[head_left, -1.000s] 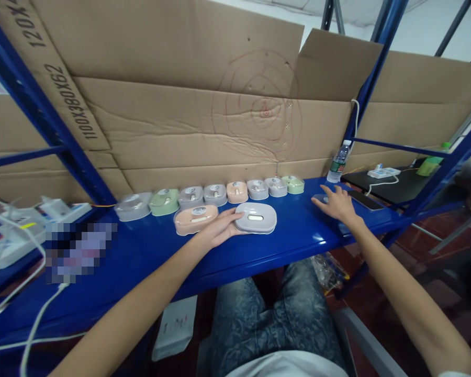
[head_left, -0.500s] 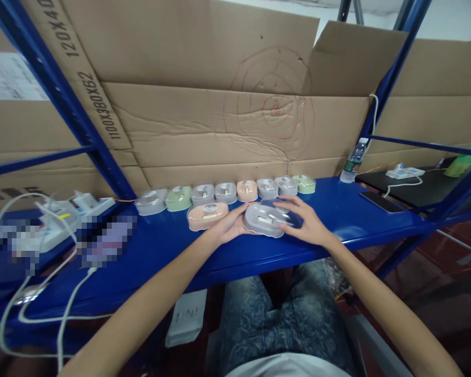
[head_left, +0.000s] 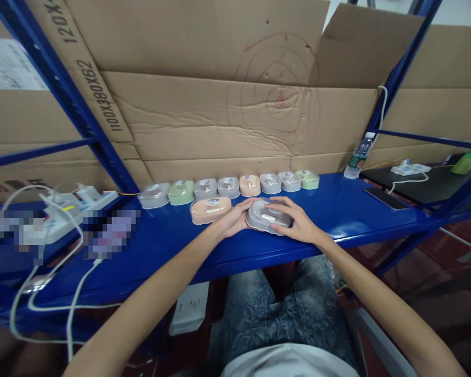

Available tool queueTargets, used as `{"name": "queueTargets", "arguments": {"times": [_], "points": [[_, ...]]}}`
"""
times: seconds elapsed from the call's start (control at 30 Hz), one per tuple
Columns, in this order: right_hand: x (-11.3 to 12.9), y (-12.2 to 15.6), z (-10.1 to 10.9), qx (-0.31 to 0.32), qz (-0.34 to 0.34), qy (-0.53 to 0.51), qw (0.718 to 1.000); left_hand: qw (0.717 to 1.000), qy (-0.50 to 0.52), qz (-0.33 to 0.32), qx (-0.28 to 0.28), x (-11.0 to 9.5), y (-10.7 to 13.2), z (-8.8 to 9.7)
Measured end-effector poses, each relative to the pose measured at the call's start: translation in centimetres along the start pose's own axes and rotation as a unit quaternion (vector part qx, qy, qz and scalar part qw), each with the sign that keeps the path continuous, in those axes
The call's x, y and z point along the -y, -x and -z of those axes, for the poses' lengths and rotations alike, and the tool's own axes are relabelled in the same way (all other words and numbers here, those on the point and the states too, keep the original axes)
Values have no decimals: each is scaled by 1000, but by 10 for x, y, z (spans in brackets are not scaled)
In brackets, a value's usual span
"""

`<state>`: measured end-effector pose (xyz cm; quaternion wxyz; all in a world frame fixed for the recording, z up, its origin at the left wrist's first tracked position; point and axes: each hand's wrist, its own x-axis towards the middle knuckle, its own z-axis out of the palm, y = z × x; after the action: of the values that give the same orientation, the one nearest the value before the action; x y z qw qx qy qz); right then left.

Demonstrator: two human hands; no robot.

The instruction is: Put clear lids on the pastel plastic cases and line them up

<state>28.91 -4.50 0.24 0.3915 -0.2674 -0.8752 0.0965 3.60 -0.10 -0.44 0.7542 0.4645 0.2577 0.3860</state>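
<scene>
Between my two hands is a grey oval plastic box (head_left: 267, 217) with a clear lid on top and a white handle-like piece in the middle. My left hand (head_left: 235, 219) grips its left end, with the fingers partly hidden behind it. My right hand (head_left: 298, 220) is curved over the right end, thumb at the front and fingers on the lid. Just left of my left hand lies a peach box (head_left: 211, 210) of the same kind. Behind them runs a row of similar boxes, among them a green box (head_left: 181, 192) and a second peach box (head_left: 250, 185).
A water bottle (head_left: 359, 156) and a dark phone (head_left: 386, 198) are on the right of the blue tabletop (head_left: 160, 246). White cables and a power strip (head_left: 58, 222) occupy the left. Cardboard (head_left: 180, 115) rises behind the boxes.
The clear lid, which my right hand held off to the right of the grey box, now lies over it. My right hand has moved left with it. The view has shifted slightly.
</scene>
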Motion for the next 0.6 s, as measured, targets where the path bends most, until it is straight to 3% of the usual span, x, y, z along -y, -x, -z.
{"name": "queueTargets", "arguments": {"times": [0.33, 0.6], "points": [[-1, -8, -1, 12, -5, -6, 1000, 1000, 16, -6, -9, 3, -4, 1], [0, -10, 6, 57, 21, 12, 998, 998, -53, -42, -20, -1, 5, -13]]}}
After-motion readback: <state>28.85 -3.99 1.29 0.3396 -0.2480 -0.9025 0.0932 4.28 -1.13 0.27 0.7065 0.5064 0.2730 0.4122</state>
